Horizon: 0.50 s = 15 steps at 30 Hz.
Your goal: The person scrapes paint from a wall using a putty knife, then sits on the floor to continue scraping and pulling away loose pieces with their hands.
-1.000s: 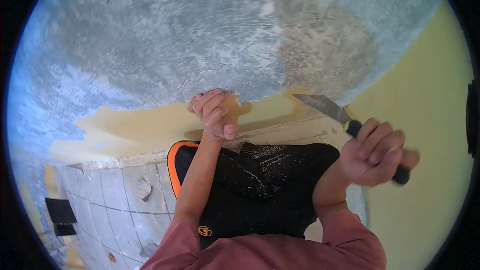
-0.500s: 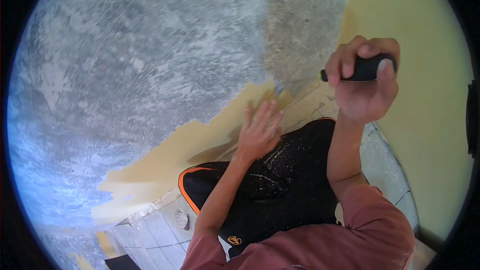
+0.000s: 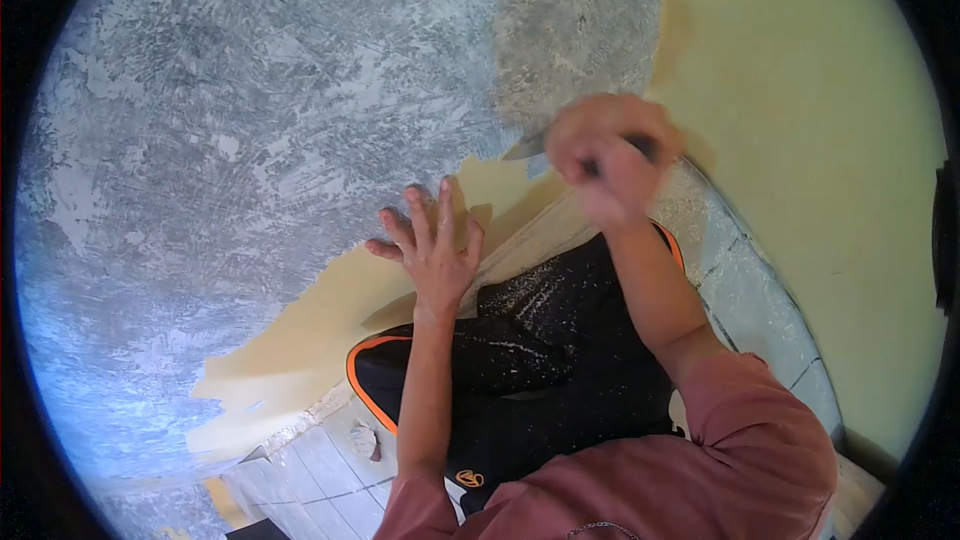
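My right hand (image 3: 615, 160), blurred by motion, is wrapped around the black handle of a scraper (image 3: 527, 147). Its thin blade points left and lies at the wall, at the upper edge of a yellow paint strip (image 3: 290, 330). Lower and to the left, my left hand (image 3: 437, 258) rests with fingers spread on the wall, across the border of the yellow paint and the bare grey surface (image 3: 300, 120). Nothing is held in it. How the blade's tip meets the paint is hard to make out.
Pale flakes dot the black trousers (image 3: 570, 380) on my legs. Along the wall's foot runs a floor of light tiles (image 3: 310, 470), with a small crumpled chip (image 3: 365, 440) on it. A yellow wall (image 3: 810, 190) stands to the right.
My right hand has swung left and slightly down, bringing the scraper's blade to the paint edge. My left hand has shifted left and spread its fingers wider on the wall.
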Motion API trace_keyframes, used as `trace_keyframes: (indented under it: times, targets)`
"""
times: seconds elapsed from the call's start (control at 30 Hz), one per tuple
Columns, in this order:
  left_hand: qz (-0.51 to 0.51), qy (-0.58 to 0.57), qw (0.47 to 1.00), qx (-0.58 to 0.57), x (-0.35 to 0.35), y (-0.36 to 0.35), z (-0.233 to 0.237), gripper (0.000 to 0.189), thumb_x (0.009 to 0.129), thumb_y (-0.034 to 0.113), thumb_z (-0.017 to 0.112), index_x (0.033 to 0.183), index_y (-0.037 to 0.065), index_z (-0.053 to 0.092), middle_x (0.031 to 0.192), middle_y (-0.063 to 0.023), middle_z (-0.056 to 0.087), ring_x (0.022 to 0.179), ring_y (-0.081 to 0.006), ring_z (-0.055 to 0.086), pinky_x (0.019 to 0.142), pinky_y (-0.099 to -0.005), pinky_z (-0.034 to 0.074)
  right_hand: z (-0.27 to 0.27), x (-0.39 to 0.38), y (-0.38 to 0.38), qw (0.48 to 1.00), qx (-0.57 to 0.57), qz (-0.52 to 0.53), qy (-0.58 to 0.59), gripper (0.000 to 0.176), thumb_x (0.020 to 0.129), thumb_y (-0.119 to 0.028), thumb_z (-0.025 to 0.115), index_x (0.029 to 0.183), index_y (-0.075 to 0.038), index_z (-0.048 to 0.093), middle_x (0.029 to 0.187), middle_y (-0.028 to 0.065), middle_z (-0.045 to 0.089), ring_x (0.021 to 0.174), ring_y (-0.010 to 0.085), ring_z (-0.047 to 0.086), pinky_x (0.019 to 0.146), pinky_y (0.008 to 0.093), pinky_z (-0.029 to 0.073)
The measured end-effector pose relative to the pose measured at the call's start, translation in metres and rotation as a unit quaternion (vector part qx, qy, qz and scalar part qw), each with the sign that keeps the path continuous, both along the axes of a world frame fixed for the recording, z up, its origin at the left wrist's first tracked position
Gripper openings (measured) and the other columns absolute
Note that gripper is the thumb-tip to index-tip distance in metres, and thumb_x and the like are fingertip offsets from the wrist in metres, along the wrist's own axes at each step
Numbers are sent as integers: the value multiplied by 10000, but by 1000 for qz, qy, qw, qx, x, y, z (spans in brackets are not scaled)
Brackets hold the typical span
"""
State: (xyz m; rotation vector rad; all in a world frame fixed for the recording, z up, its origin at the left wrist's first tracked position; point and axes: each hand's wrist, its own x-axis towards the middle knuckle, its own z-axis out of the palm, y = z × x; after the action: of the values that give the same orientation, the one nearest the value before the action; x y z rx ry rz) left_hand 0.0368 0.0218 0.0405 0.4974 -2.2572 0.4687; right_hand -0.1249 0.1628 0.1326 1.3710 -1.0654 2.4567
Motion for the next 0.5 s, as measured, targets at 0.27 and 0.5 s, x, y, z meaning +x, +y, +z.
trace_keyframes:
  times: [0.27, 0.5]
  targets:
    - [46, -44, 997, -41, -1, -2, -10, 628, 760, 444, 589, 1335, 290, 387, 1487, -50, 102, 1346, -392, -60, 974, -606, -170, 16, 4, 4, 994, -87, 7, 58, 319, 837, -314, 472, 700, -28, 442, 503, 74, 440, 370, 144, 392, 329, 263, 309]
    - [58, -48, 996, -44, -1, 1, -10, 617, 775, 442, 572, 1341, 299, 374, 1487, -52, 105, 1346, -394, -57, 978, -603, -165, 9, 11, -4, 988, -91, -13, 123, 349, 841, -356, 473, 683, -50, 421, 510, 39, 451, 343, 153, 395, 322, 275, 319]
